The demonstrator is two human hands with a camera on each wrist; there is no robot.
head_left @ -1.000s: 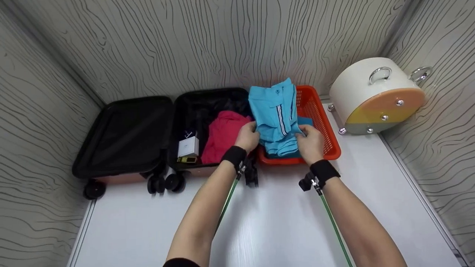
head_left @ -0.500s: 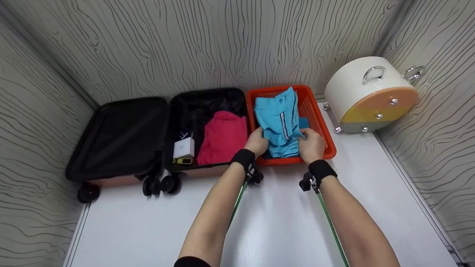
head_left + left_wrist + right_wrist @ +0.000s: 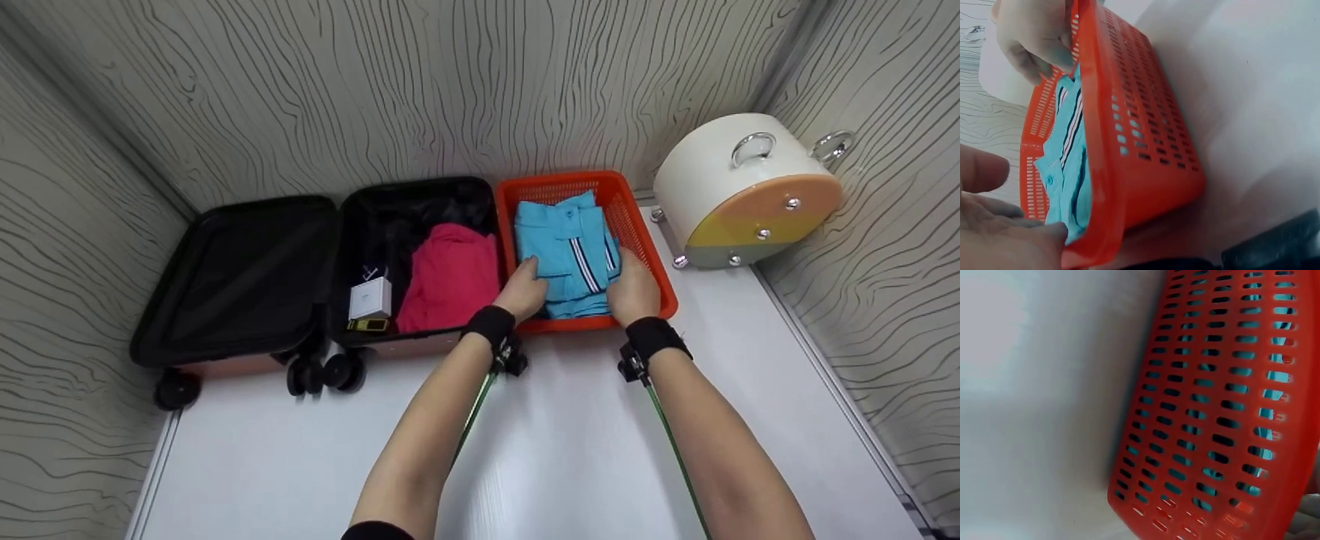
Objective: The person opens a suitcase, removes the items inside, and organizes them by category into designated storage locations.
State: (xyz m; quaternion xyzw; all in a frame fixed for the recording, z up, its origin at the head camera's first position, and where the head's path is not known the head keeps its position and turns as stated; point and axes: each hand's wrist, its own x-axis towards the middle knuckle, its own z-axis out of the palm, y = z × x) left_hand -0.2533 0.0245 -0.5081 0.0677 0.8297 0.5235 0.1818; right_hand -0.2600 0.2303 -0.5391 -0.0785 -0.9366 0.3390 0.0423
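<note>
Light blue shorts (image 3: 566,251) with a dark-and-white side stripe lie folded in the red plastic basket (image 3: 667,296), on top of other blue cloth. At the basket's front left, my left hand (image 3: 523,291) is beside the shorts. The left wrist view shows its thumb (image 3: 985,169) raised apart from the fingers, with a fingertip at the cloth's edge. My right hand (image 3: 634,291) is at the shorts' right edge, inside the basket, its fingers bent loosely downward (image 3: 1039,42). Neither hand visibly pinches the cloth. In the right wrist view the basket's slotted wall (image 3: 1202,405) hides most of that hand.
Left of the basket lies an opened suitcase (image 3: 416,196) holding pink clothing (image 3: 454,277), a white box (image 3: 370,298) and a small yellow-and-black item (image 3: 367,325). Its black-lined other half (image 3: 240,281) lies further left. A cream rounded case (image 3: 720,165) with metal handles stands at right.
The shorts, held in both hands partly above the basket, have come down and now lie flat inside it. Both hands have loosened from the cloth; the left moved right.
</note>
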